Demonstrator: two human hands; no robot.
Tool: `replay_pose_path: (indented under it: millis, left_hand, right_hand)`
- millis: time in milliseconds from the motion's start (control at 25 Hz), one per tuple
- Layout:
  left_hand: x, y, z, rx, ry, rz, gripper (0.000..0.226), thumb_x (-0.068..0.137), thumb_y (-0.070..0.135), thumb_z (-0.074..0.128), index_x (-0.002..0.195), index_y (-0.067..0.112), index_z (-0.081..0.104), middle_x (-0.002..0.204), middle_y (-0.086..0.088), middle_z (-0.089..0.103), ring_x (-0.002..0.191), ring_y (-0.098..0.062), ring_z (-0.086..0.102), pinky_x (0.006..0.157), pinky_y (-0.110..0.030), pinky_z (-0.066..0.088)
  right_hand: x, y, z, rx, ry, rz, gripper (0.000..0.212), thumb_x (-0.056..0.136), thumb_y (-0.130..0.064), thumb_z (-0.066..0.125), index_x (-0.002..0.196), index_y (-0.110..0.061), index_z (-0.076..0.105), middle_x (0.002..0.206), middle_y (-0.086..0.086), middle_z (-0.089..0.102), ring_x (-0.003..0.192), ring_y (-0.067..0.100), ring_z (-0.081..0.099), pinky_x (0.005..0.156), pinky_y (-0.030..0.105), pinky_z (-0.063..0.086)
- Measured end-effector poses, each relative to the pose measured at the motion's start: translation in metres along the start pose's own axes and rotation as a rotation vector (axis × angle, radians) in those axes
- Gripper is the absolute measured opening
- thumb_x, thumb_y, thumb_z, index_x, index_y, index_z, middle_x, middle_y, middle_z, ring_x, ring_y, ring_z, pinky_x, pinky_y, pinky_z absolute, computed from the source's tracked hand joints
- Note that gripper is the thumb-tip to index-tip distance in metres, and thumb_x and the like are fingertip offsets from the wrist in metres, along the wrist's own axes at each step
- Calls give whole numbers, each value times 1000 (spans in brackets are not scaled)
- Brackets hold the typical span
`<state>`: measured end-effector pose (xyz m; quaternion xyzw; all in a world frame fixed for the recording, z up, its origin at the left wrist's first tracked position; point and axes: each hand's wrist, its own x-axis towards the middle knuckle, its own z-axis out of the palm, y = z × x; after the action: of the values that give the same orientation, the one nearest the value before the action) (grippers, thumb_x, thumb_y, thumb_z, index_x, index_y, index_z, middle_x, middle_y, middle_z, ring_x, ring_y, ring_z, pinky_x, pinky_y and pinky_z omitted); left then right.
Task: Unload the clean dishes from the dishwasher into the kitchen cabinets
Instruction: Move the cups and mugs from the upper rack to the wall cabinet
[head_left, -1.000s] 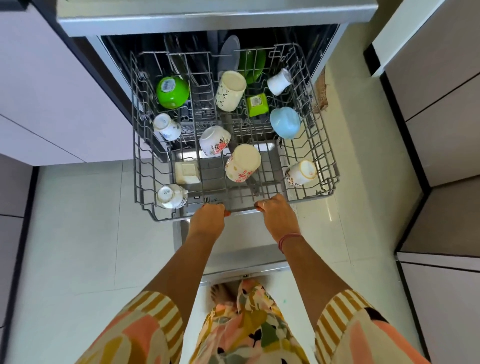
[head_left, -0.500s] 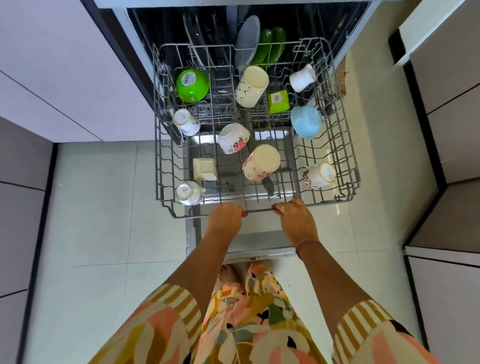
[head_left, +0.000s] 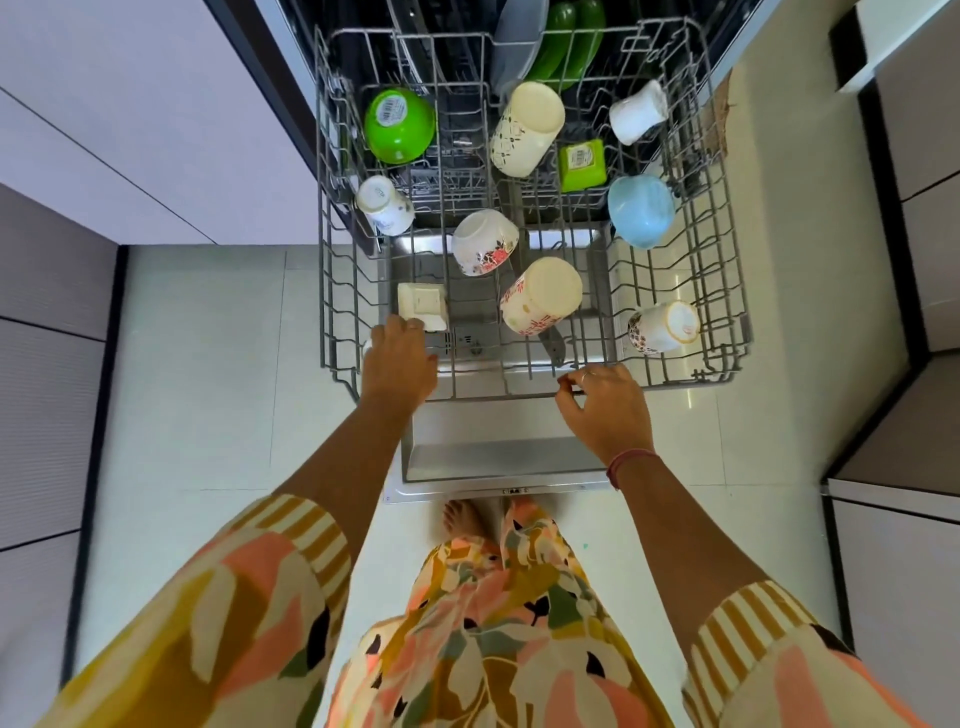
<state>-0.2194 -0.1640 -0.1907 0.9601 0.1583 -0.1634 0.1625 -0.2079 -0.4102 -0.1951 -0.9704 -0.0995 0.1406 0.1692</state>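
Wire upper rack (head_left: 727, 358) was pulled out over the open dishwasher door (head_left: 498, 457), filling the top centre of the frame. Left hand (head_left: 397, 364) reached into the rack's lower left corner, over a small white cup (head_left: 367, 347) that was almost fully hidden under it; fingers curled downward, but whether they held the cup could not be told. Just above that hand sat a square cream dish (head_left: 423, 307), touching or nearly touching the fingertips. Right hand (head_left: 608, 410) was at the rack's front rail, lower centre right, fingers loosely curled and narrow, thumb and forefinger at the wire; an actual grip was not clear. Pink thread bracelet (head_left: 628, 460) on that wrist.

In the rack, all upside down or tipped: green bowl (head_left: 399, 124) upper left, white mug (head_left: 385, 205) below it, floral bowl (head_left: 484, 241) at centre, tall cream tumbler (head_left: 527, 129) upper centre, second cream tumbler with red flowers (head_left: 541, 296) below centre, green square container (head_left: 582, 165) just right of the upper tumbler, white cup (head_left: 638, 111) upper right, light blue bowl (head_left: 641, 210) at right, patterned mug (head_left: 664, 327) lower right.

Behind, in the lower rack at the top edge, a grey plate (head_left: 517, 41) and green plates (head_left: 571, 39) stood on edge. Pale tiled floor (head_left: 208, 364) on both sides, cabinet fronts (head_left: 104, 104) at left and right edges.
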Motion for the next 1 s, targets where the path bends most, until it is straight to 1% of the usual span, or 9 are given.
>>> replay_pose_path:
  millis: [80,200,400,560,640,720,800,880,1000]
  left_hand:
    - [9,-22,-4,193,-92,-52,65,86,23,67,139,3,36,137,-19,42,126,-33,40,100,-41,42]
    - [14,-40,-1,434,-236,-21,84,80,32,74,145,7,26,140,-19,41,129,-33,39,103,-41,40]
    - [18,-47,8,405,-94,8,68,82,34,71,140,12,42,134,-12,51,126,-29,41,101,-38,41]
    - [21,-36,-10,77,-125,-33,68,74,37,78,133,17,51,125,-12,55,115,-28,52,94,-38,46]
    - [22,-22,-31,-73,-153,5,69,67,33,84,128,16,56,123,-10,58,114,-27,51,93,-35,43]
    - [22,-9,-55,-140,-163,75,65,62,31,86,121,15,62,118,-6,63,111,-24,52,90,-30,38]
    - [22,-1,-79,-215,-183,113,62,60,31,87,115,16,66,107,-2,66,101,-20,57,82,-25,40]
    - [21,2,-96,-366,-187,123,51,62,28,87,108,18,67,94,4,67,89,-13,62,69,-16,44]
    - [15,6,-95,-946,-182,20,43,67,13,84,103,22,61,91,8,67,84,-1,65,67,-10,50]
  right_hand:
    - [3,-3,5,-22,48,8,27,90,-27,54,100,-8,71,96,8,70,95,25,58,80,36,50]
    - [5,-9,8,0,88,45,25,91,-25,54,99,-6,70,93,10,70,93,27,60,79,36,49]
    - [13,-32,19,123,79,-84,23,92,-20,56,100,-3,70,93,11,69,90,24,59,79,32,49]
    - [21,-61,20,279,-122,-181,32,94,-23,55,121,-8,61,114,9,62,109,19,53,95,32,48]
    - [30,-81,17,335,-246,-204,49,90,-23,61,135,-8,47,134,10,51,126,21,44,109,35,38]
    - [42,-100,16,389,-284,-243,70,82,-22,71,142,-9,36,144,9,40,135,21,36,114,35,31]
    - [55,-111,11,457,-259,-239,84,75,-22,78,144,-10,31,142,8,42,131,20,41,109,29,35]
    - [67,-115,4,532,-239,-193,83,69,-25,83,139,-12,39,130,7,55,117,17,53,100,27,44]
    - [78,-125,-3,795,-219,-188,73,63,-26,87,126,-13,51,113,-1,67,104,10,63,91,31,53]
